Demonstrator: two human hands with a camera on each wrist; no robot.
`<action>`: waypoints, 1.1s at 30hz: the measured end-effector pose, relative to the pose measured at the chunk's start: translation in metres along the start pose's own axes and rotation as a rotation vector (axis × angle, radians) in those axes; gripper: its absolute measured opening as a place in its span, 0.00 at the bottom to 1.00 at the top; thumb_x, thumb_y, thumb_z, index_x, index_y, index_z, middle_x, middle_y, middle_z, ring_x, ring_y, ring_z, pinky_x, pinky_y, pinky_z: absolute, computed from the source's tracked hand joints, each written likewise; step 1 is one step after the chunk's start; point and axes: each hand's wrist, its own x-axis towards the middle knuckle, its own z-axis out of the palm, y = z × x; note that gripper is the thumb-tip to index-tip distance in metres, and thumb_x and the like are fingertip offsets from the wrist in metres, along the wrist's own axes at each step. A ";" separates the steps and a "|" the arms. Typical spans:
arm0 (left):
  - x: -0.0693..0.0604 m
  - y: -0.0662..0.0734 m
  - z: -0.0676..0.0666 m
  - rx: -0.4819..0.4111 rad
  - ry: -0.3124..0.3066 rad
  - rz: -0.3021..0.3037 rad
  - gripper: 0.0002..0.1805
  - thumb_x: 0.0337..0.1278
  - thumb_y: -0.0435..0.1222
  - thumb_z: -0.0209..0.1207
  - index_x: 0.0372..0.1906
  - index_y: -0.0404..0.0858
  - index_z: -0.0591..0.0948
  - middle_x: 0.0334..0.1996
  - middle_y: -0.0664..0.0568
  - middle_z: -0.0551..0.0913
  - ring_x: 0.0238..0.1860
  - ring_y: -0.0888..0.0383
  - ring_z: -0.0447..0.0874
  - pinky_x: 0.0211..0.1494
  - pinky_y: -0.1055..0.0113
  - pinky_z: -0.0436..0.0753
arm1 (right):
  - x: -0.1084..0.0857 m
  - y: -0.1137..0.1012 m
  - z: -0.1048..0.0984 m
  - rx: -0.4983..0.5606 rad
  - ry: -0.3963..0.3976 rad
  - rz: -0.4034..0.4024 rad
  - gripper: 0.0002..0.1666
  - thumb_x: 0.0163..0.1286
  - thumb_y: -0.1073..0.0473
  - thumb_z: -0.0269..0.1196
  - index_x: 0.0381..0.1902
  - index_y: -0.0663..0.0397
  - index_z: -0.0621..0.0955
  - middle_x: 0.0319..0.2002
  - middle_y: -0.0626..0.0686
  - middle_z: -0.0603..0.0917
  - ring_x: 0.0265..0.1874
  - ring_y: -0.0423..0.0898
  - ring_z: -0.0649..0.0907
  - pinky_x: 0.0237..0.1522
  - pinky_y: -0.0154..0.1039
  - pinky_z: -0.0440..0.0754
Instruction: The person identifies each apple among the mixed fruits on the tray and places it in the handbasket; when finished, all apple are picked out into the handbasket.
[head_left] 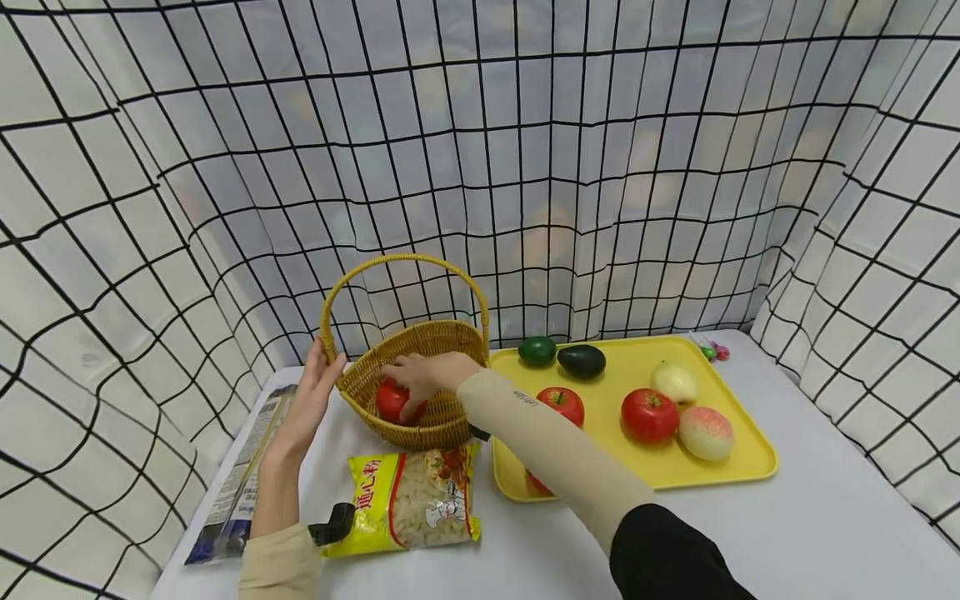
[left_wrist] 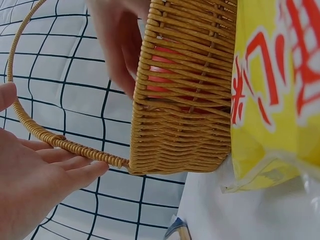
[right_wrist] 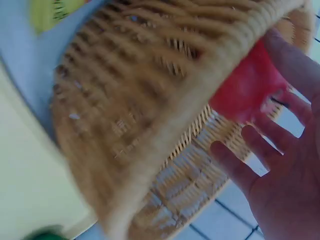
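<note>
Head view: the right hand [head_left: 429,374] curls thumb and fingers round a glossy red apple [head_left: 389,404] inside a golden wicker basket [head_left: 420,436]. The left hand's [head_left: 309,398] grip is loose, straight fingers touching the arched woven handle [head_left: 405,257]. A yellow plastic pasta packet [head_left: 418,502] lies in front on the white desk [head_left: 525,550].

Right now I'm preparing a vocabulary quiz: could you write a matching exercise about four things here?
1. Tan wicker basket
2. Yellow plastic pasta bag
3. Round pinkish peach
4. Blackish oval avocado

A. Near the yellow rectangular tray's far edge
B. In front of the basket
C. Toward the tray's right side
D. Holding a round red apple

Pairs: 1-D, 2-B, 3-C, 4-A
</note>
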 end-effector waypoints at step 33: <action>-0.001 -0.003 0.002 0.006 -0.001 0.010 0.48 0.80 0.57 0.42 0.80 0.54 0.20 0.82 0.51 0.19 0.84 0.44 0.19 0.82 0.32 0.35 | -0.224 0.112 0.085 0.482 0.484 0.088 0.37 0.75 0.41 0.61 0.78 0.40 0.67 0.80 0.56 0.62 0.80 0.61 0.59 0.76 0.67 0.62</action>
